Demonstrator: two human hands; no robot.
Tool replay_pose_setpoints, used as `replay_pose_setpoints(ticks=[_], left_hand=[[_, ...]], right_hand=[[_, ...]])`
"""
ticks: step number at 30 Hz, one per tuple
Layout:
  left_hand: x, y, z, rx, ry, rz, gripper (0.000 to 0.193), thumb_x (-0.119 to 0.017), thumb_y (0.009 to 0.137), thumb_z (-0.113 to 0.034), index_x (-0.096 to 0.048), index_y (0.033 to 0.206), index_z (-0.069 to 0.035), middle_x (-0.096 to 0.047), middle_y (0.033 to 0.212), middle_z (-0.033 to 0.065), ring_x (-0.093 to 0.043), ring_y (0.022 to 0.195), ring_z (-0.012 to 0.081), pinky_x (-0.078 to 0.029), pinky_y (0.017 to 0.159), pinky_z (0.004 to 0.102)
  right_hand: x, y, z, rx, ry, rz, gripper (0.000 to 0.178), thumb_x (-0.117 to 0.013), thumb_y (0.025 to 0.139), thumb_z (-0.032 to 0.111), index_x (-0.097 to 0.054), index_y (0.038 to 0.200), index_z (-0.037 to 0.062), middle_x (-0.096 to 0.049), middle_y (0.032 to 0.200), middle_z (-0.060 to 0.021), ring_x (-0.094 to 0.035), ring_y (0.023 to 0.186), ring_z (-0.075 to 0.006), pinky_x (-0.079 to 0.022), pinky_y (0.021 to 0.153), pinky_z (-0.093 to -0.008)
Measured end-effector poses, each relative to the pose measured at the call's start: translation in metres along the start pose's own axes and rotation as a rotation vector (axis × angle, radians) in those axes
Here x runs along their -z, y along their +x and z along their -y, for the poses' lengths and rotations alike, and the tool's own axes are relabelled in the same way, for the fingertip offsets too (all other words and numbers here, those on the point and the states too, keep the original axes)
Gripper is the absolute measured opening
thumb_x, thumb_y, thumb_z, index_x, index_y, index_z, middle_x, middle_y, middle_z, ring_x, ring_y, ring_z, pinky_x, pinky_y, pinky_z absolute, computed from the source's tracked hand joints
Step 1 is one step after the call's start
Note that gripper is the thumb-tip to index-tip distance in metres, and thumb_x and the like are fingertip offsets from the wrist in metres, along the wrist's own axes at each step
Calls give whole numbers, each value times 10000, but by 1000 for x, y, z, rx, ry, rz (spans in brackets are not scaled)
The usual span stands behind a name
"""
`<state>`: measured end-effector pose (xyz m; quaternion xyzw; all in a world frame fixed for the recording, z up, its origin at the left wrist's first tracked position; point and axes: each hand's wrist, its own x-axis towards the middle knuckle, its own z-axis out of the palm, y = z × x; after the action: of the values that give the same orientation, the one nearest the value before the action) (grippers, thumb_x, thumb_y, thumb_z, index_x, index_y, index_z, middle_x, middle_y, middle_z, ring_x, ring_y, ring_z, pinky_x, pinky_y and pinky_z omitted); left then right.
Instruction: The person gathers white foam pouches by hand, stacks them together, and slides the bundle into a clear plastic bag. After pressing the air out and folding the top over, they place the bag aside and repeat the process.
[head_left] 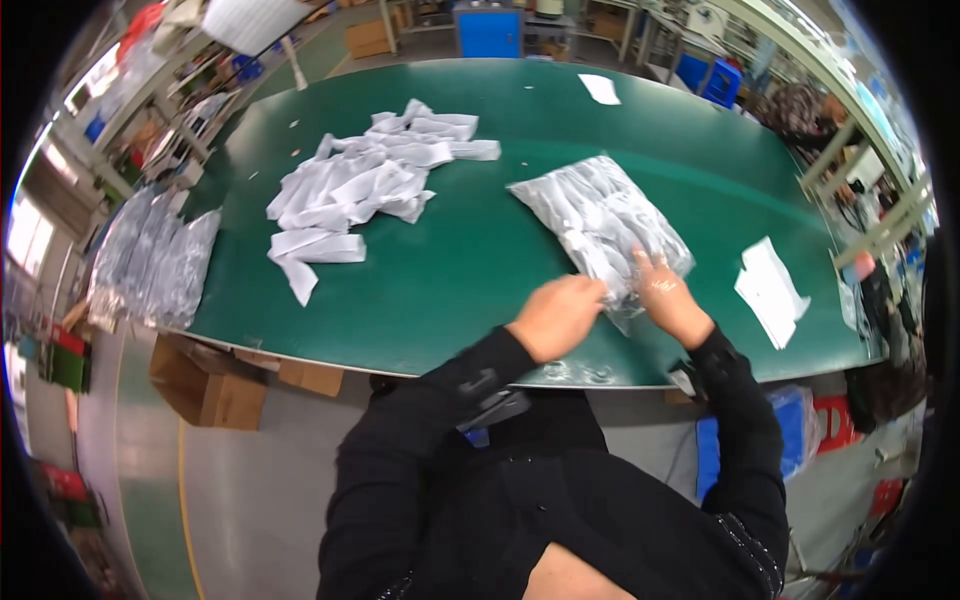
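A clear plastic bag (pixel 605 210) filled with folded white strips lies on the green table, right of its middle. At the bag's near edge, my left hand (pixel 558 318) is closed with its fingertips gripping the plastic. My right hand (pixel 675 302) rests on the near right part of the same bag, fingers stretched out and apart. The bag's near corner sticks out between my two hands. To the left, a loose heap of white fabric strips (pixel 365 180) is spread on the table, apart from both hands.
Several filled plastic bags (pixel 155 260) lie at the table's left edge. White paper sheets (pixel 770 295) sit at the right, and another white sheet (pixel 600 89) at the far side. Below the near edge of the green table (pixel 450 290) stands an open cardboard box (pixel 205 385).
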<state>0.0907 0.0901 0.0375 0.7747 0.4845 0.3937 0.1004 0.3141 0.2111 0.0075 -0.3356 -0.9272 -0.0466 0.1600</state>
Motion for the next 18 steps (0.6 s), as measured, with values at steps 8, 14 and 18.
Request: replay_pose_setpoints(ticks=[8, 14, 18], left_hand=[[204, -183, 136, 662, 988, -633, 247, -712, 764, -103, -628, 994, -70, -568, 925, 141, -545, 915, 326, -453, 802, 412], [214, -250, 213, 769, 538, -519, 294, -695, 801, -116, -605, 1076, -65, -562, 882, 158, -575, 788, 360, -474, 700, 420], [191, -222, 181, 703, 278, -494, 309, -708, 796, -133, -598, 1075, -58, -564, 927, 167, -577, 824, 361, -475, 728, 426]], right_hand=[[126, 68, 113, 200, 260, 197, 181, -653, 843, 160, -628, 918, -3, -618, 813, -184, -612, 745, -377, -480, 659, -460], [-31, 220, 265, 416, 474, 146, 311, -690, 825, 285, -624, 1016, 50, -609, 973, -168, -622, 888, -354, -507, 737, -454], [-133, 273, 312, 314, 503, 38, 269, -669, 813, 254, -623, 934, 18, -617, 911, -212, -619, 867, -378, -495, 738, -477]])
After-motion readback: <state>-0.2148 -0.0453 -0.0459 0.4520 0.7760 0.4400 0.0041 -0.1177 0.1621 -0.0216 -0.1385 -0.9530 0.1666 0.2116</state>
